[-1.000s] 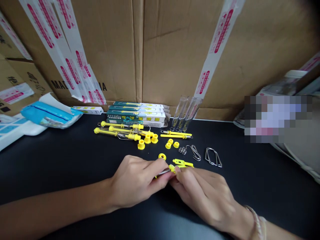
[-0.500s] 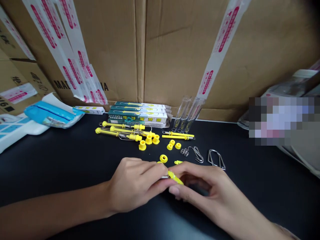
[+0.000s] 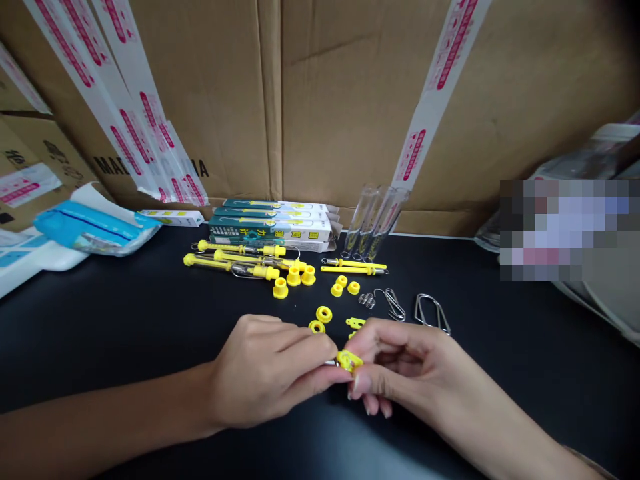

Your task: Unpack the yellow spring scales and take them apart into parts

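Observation:
Close above the black table, my left hand [image 3: 273, 373] is closed in a pinch round a thin silvery metal piece [image 3: 331, 362], mostly hidden by the fingers. A small yellow plastic part [image 3: 350, 361] meets its end, pinched between the thumb and forefinger of my right hand [image 3: 405, 373]; the other fingers curl below. Just beyond the hands lie two yellow flanged rings [image 3: 324, 314] and flat yellow plastic pieces [image 3: 355, 323], partly covered by my right hand. Past these are yellow bushings [image 3: 337, 290], small coil springs [image 3: 367, 301], wire hooks [image 3: 394, 305] and metal wire loops [image 3: 433, 313].
Assembled yellow spring scales [image 3: 233, 267], yellow caps [image 3: 294, 276] and yellow rods with springs [image 3: 355, 269] lie farther back. Clear tubes [image 3: 375, 223] stand beside stacked printed boxes [image 3: 273, 227]. A cardboard wall [image 3: 330, 120] closes the back. A blue packet [image 3: 97, 223] lies left.
The yellow part has turned between my fingers and now shows a broader face. My right hand has shifted slightly, with its lower fingers coming into sight. The view has moved a little.

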### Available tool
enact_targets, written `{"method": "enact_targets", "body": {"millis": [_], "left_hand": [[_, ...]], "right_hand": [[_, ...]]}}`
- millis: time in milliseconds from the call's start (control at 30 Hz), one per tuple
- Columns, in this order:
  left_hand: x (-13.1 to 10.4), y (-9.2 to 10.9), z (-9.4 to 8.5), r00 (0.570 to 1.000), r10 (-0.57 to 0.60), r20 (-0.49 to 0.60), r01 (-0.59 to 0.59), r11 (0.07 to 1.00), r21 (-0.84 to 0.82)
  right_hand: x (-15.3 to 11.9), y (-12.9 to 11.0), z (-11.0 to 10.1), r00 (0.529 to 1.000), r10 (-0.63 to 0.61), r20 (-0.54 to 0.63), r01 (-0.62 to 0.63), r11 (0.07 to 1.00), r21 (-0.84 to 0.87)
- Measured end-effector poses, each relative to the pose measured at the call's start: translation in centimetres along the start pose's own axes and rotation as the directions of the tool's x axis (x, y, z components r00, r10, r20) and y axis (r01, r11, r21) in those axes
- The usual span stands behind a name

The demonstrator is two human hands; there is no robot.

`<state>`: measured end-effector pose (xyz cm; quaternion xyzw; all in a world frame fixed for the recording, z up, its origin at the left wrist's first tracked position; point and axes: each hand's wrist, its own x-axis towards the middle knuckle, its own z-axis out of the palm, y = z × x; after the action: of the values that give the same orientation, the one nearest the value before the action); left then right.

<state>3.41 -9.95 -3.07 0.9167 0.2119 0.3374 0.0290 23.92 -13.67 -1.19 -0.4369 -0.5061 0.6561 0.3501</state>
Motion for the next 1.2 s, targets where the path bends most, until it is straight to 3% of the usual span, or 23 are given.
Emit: {"method": "enact_targets", "body": {"millis": [167,300,467,600,833,1067,1200], "left_hand": [[-0.05,-0.06,0.1,0.999,0.019,-0.034,-0.019,1.0,0.013],[-0.04,0.01,0.14,0.999,0.02,-0.051,-0.019,1.0,0.011],[0.13,0.06,0.0,0.999,0.031,-0.04,-0.034,0.998,-0.058],[0.16,0.12,-0.1,0.998,0.037,-0.044,-0.04,0.996,-0.074],[0.05,0.32,-0.13,0.998,0.049,-0.044,-0.051,0.997,-0.055],[0.55,0.18,-0.55,0.997,0.07,-0.009,-0.071,0.988,-0.138],[0.63,0.07,-0.78,0.994,0.102,-0.029,-0.104,0.989,-0.109]], "right_hand": [[-0.22,-0.19,0.15,0.997,-0.07,-0.035,0.065,0.989,-0.13],[-0.31,-0.28,0.22,0.999,-0.039,-0.036,0.035,0.992,-0.125],[-0.2,-0.48,-0.09,0.997,0.028,0.078,-0.026,0.999,-0.029],[-0.11,-0.61,-0.14,0.992,0.012,0.126,-0.004,0.998,-0.056],[-0.56,-0.4,0.28,0.998,-0.064,0.006,0.064,0.979,-0.191],[-0.33,-0.63,0.08,0.982,0.058,0.182,-0.076,0.993,0.095],[-0.44,-0.49,0.19,0.935,0.171,0.312,-0.271,0.91,0.313]]}}
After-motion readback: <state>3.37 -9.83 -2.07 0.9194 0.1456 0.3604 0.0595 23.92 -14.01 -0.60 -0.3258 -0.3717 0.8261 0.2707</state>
